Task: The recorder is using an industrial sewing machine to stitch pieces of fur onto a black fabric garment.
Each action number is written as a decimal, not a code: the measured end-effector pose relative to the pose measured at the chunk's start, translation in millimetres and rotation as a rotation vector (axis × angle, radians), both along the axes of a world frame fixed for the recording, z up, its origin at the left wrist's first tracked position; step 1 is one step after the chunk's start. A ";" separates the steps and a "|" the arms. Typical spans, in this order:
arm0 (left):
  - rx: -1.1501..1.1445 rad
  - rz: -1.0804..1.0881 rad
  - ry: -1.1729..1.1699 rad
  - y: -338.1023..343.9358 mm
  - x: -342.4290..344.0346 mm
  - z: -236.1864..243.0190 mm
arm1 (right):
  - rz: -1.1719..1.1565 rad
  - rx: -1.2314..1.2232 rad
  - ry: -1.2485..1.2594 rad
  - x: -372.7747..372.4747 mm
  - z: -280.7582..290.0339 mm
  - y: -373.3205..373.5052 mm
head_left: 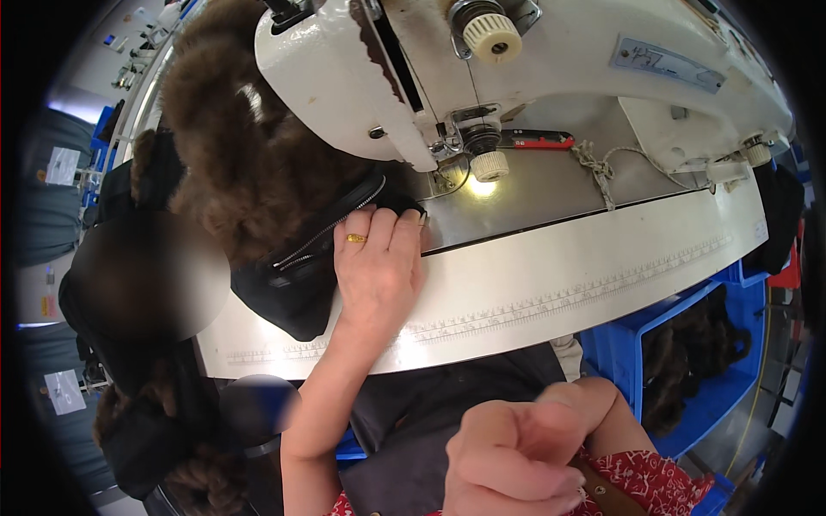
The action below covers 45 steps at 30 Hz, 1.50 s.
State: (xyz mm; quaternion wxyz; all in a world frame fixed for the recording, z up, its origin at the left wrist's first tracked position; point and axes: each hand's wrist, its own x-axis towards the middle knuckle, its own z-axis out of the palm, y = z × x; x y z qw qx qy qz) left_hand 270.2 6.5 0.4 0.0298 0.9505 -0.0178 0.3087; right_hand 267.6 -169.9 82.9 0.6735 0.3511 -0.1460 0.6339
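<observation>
My left hand [376, 262], with a gold ring on one finger, presses its bent fingers onto black fabric [288, 301] at the sewing machine bed. A metal zipper [331, 232] runs across this fabric, beside the hand. Brown fur [232, 163] lies heaped beyond the zipper. The fingertips are close to the presser foot and needle area [449, 176] of a white sewing machine [551, 52], lit by a small lamp. Raised low in the view, my right hand [516, 451] has its fingers curled in, slightly blurred. I cannot make out whether anything is inside it.
A red and black cutter [538, 140] and a knotted cord [598, 172] lie behind the machine's needle area. Ruler markings run along the white table edge [551, 297]. Right of it, a blue bin [624, 357] holds brown fur pieces. More dark, furry items [155, 439] sit at left, partly blurred.
</observation>
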 end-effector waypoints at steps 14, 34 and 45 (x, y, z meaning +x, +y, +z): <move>0.039 0.005 -0.016 2.5 0.6 -1.2 | 0.271 0.089 0.416 -27.6 -3.7 14.6; 0.027 0.008 0.000 1.7 -1.0 -0.7 | -0.627 0.013 -0.100 -16.9 -14.8 13.3; 0.032 0.009 -0.008 2.1 0.5 0.5 | -0.623 0.099 -0.126 -11.1 -7.7 17.5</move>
